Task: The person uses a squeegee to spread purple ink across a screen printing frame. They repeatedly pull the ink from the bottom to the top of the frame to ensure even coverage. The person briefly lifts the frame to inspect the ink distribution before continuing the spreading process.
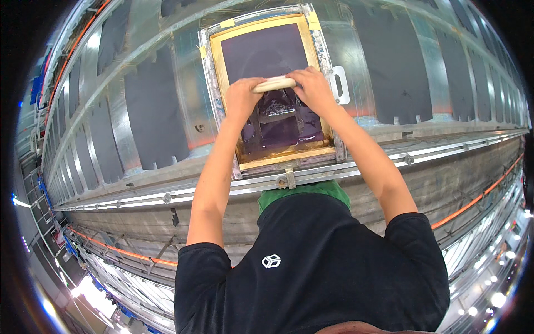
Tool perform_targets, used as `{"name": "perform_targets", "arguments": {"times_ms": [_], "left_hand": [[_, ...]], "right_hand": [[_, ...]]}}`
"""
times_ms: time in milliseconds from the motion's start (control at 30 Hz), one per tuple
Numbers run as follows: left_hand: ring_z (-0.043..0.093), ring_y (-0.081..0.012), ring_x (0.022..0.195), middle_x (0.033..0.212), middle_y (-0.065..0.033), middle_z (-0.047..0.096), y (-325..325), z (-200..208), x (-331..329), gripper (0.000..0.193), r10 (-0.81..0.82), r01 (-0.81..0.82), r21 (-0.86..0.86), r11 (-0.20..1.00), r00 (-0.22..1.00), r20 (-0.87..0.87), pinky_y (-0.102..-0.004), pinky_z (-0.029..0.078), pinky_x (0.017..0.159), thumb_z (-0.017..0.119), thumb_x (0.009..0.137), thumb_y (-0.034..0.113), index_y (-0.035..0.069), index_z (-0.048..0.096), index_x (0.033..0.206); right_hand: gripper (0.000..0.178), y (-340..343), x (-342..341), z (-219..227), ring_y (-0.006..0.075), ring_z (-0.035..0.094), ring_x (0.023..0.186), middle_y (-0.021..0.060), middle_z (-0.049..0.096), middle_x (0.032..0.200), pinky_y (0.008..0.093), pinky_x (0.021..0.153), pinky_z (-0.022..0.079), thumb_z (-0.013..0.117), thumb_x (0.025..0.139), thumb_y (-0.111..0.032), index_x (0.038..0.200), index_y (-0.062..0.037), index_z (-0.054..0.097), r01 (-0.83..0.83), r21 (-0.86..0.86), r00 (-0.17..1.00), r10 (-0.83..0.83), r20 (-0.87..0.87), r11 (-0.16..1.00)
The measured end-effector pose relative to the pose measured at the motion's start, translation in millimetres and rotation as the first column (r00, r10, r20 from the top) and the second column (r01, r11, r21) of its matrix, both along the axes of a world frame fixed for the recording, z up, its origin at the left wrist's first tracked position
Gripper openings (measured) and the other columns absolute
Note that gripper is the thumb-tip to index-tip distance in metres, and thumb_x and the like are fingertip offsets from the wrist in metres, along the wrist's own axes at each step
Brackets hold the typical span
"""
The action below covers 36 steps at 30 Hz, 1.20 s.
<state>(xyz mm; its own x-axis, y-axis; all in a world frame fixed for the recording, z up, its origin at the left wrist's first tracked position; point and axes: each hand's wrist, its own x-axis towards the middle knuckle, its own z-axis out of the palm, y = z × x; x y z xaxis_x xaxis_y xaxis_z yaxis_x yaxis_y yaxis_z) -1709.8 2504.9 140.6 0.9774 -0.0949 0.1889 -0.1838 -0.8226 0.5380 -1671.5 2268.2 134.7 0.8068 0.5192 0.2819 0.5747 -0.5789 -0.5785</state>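
Observation:
A squeegee (275, 84) with a pale, rounded handle lies crosswise over a screen-printing frame (328, 61). My left hand (243, 100) is closed around its left end, and my right hand (312, 89) grips the right end. Yellow tape (261, 25) lines the inside of the frame around a dark mesh (264, 53). On the near side of the squeegee, wet, glossy dark ink (281, 133) covers part of the mesh. The squeegee's lower edge is mostly hidden beneath its handle and my hands.
The frame rests on a long table (192, 89) with dark rectangular panels (153, 106) on both sides. A metal rail (222, 193) runs along the near edge, with a small bracket (289, 177) at the frame. A white handle-shaped piece (340, 85) sits right of the frame.

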Motion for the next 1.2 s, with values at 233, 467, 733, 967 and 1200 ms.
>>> {"name": "perform_targets", "arguments": {"times_ms": [233, 467, 733, 967, 1200], "left_hand": [[0.072, -0.0266, 0.097, 0.104, -0.0057, 0.077, -17.8, -6.7, -84.6, 0.035, -0.021, 0.037, 0.095, 0.995, 0.987, -0.162, -0.041, 0.056, 0.085, 0.075, 0.074, 0.004, 0.016, 0.079, 0.107], [0.071, -0.0255, 0.105, 0.11, -0.0041, 0.077, -7.3, -10.1, -102.6, 0.035, 0.016, -0.017, 0.0, 1.0, 0.995, -0.102, -0.0388, 0.055, 0.089, 0.077, 0.075, 0.007, 0.017, 0.078, 0.109], [0.069, -0.0299, 0.107, 0.114, -0.0078, 0.075, 0.5, -0.1, -11.8, 0.038, 0.118, -0.135, -0.087, 0.987, 0.978, -0.171, -0.0394, 0.054, 0.095, 0.075, 0.075, 0.004, 0.014, 0.077, 0.111], [0.061, -0.0316, 0.125, 0.136, -0.0071, 0.067, -4.1, -17.4, -113.5, 0.061, -0.013, 0.015, -0.025, 1.0, 0.998, 0.067, -0.043, 0.051, 0.103, 0.077, 0.069, -0.001, 0.013, 0.069, 0.128], [0.058, -0.0242, 0.13, 0.139, -0.0007, 0.065, 87.2, -3.5, -214.0, 0.066, 0.023, -0.024, 0.052, 0.998, 1.0, 0.021, -0.0411, 0.044, 0.101, 0.076, 0.067, 0.001, 0.015, 0.066, 0.131]], "right_hand": [[0.033, -18.5, -87.7, -16.5, 0.033, 0.061, 0.099, 0.0105, 0.071, 0.108, 0.0439, 0.087, 0.051, 0.071, 0.077, -0.003, 0.11, -0.0062, 0.071, 0.003, 0.015, 0.996, -0.001, -0.091, 1.0], [0.054, -60.6, -72.0, -14.5, 0.0236, 0.06, 0.106, 0.0087, 0.063, 0.127, 0.0407, 0.094, 0.05, 0.084, 0.082, -0.026, 0.131, -0.0117, 0.067, 0.051, 0.193, 0.942, 0.016, -0.334, 0.98], [0.027, -87.9, 44.8, -90.4, 0.0185, 0.057, 0.078, 0.0078, 0.064, 0.085, 0.0341, 0.075, 0.047, 0.069, 0.095, -0.023, 0.119, -0.0122, 0.072, 0.635, 0.259, 0.686, -0.377, -0.622, 0.728], [0.019, -63.7, 44.9, -29.1, 0.0128, 0.051, 0.068, 0.0042, 0.062, 0.077, 0.0321, 0.066, 0.043, 0.066, 0.097, -0.022, 0.11, -0.0098, 0.073, 0.612, 0.351, 0.776, -0.453, -0.44, 0.708], [0.018, 64.1, 13.4, -22.8, 0.01, 0.048, 0.067, 0.0007, 0.057, 0.074, 0.0283, 0.064, 0.042, 0.065, 0.098, -0.023, 0.109, -0.0126, 0.074, 0.633, 0.367, 0.757, -0.448, -0.475, 0.681]]}}
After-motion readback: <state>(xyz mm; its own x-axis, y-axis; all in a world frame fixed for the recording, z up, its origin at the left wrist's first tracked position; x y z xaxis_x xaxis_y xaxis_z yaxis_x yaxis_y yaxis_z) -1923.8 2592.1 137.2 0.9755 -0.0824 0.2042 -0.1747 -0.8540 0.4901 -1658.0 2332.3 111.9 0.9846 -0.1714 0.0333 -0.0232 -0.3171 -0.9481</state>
